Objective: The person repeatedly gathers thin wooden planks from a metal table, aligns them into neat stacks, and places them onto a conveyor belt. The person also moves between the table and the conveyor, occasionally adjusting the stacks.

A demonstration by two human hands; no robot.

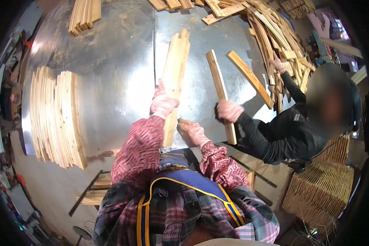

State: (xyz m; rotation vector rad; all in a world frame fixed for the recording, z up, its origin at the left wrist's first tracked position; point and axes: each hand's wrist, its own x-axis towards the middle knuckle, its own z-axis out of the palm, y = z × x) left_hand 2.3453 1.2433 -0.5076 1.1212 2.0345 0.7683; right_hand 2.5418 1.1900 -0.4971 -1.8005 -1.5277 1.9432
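Observation:
Several pale wooden slats [174,69] lie side by side as a small bundle over the metal table, pointing away from me, their far ends uneven. My left hand [165,101], in a light pink glove, is wrapped round the bundle from its left side. Just right of the bundle's near end is my right hand [192,131], also gloved, its fingers apart and nothing seen in them. Whether its fingertips touch the slats I cannot tell. Pink patterned sleeves cover both my forearms.
At right, a co-worker's gloved hand [230,110] grips a wooden slat [217,76]; their other hand [277,65] reaches a jumbled slat pile [270,33]. A loose slat [250,78] lies between. Stacked slats [55,117] stand left on the metal table [110,53], more [85,16] at far left.

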